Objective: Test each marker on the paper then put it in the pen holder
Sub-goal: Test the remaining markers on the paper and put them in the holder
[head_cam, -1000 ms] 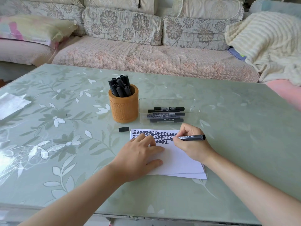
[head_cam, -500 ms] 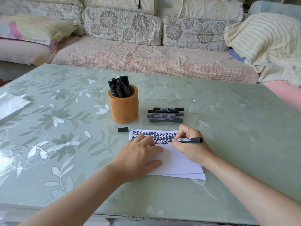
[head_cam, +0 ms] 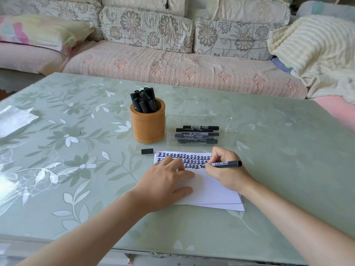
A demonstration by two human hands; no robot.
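Near the centre of the head view, the right hand (head_cam: pixel 226 173) is pinching a slim black felt marker (head_cam: pixel 228 163) between curled thumb and fingers, and the writing end is meeting the third row of black test characters on the stacked white paper sheets (head_cam: pixel 211 190). The left hand (head_cam: pixel 165 181), fingers straight and flat, is pressing those sheets onto the pale green floral-patterned table (head_cam: pixel 278 150). Judged from this, the test stroke is going best with light, even pressure, with the pinning fingers staying off fresh ink and the line running into the blank strip to the right. A small black cap (head_cam: pixel 147 151) is lying just left of the sheets, so recapping probably comes before stowing. Behind it an orange textured cylindrical pen holder (head_cam: pixel 148 127) is standing upright and already crowding with capped black markers (head_cam: pixel 145 101); the tested one is likely needing a steep, vertical entry into a gap. Just right of it, a clear rectangular plastic tray (head_cam: pixel 199 116) is holding loose black markers (head_cam: pixel 197 135) lying lengthwise. The nib itself is hiding behind the fingertips, the left fingers are covering part of the rows, the overlapping tray markers are resisting a count, the barrel print is too small to read, and both forearms are running off the lower edge.
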